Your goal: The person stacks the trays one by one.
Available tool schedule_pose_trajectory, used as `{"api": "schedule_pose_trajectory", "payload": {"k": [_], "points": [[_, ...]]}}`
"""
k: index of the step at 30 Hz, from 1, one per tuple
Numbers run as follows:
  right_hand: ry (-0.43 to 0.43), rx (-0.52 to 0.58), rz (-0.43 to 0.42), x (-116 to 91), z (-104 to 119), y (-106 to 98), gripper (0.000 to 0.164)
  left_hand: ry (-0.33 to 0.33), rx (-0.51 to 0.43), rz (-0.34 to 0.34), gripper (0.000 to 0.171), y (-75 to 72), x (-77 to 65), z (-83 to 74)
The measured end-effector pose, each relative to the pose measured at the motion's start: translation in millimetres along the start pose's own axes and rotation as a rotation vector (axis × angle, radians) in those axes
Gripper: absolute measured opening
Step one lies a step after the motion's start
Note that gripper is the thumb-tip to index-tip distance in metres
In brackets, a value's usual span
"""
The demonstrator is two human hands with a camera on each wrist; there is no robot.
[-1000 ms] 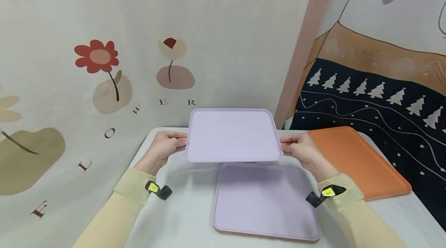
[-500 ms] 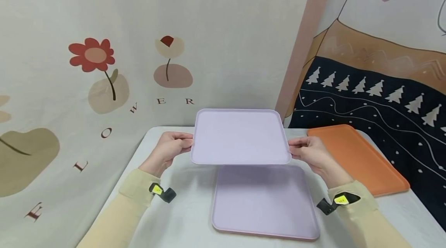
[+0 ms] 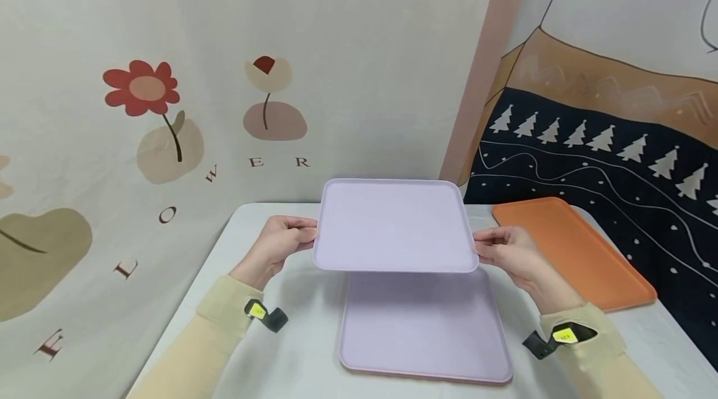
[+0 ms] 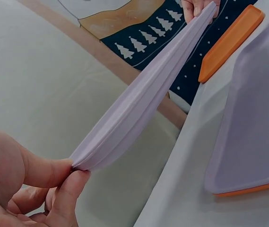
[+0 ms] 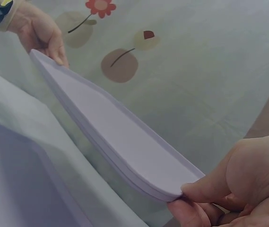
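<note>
Pinching opposite short edges of a smooth pale-lilac rectangular tray [image 3: 395, 224] between left hand [image 3: 278, 246] and right hand [image 3: 518, 260], above a flat rounded lilac tray [image 3: 423, 336] (orange edge [image 4: 257, 187] beneath) on the white worktop [image 3: 303, 336]. Best held level, with matched pinches.

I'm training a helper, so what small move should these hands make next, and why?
Probably ease the raised lilac tray into line above the lower lilac tray: the left hand and right hand pinch its opposite ends, it hangs in the air, and the head view shows the two trays out of line.
</note>
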State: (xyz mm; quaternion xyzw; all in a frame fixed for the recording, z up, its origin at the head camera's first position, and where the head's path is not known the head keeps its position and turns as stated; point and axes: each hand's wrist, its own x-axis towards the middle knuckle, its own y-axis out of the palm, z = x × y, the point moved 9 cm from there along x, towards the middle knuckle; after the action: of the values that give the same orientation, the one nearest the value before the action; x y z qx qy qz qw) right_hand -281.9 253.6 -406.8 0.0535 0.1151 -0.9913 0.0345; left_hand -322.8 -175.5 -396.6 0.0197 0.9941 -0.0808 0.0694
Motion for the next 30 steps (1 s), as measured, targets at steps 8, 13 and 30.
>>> {"api": "schedule_pose_trajectory", "payload": {"k": [8, 13, 30], "points": [[0.002, -0.012, 0.001, -8.3, -5.7, -7.0, 0.031, -0.021, -0.012, 0.014, 0.027, 8.3, -4.4, 5.8], [0.015, -0.019, -0.001, -13.3, -10.6, -11.4, 0.032, -0.021, -0.014, 0.027, 0.027, 13.7, -5.7, 8.0], [-0.008, -0.013, -0.008, -29.5, -21.0, -20.9, 0.028, -0.01, -0.028, 0.052, 0.023, 27.2, -13.6, 10.5]]}}
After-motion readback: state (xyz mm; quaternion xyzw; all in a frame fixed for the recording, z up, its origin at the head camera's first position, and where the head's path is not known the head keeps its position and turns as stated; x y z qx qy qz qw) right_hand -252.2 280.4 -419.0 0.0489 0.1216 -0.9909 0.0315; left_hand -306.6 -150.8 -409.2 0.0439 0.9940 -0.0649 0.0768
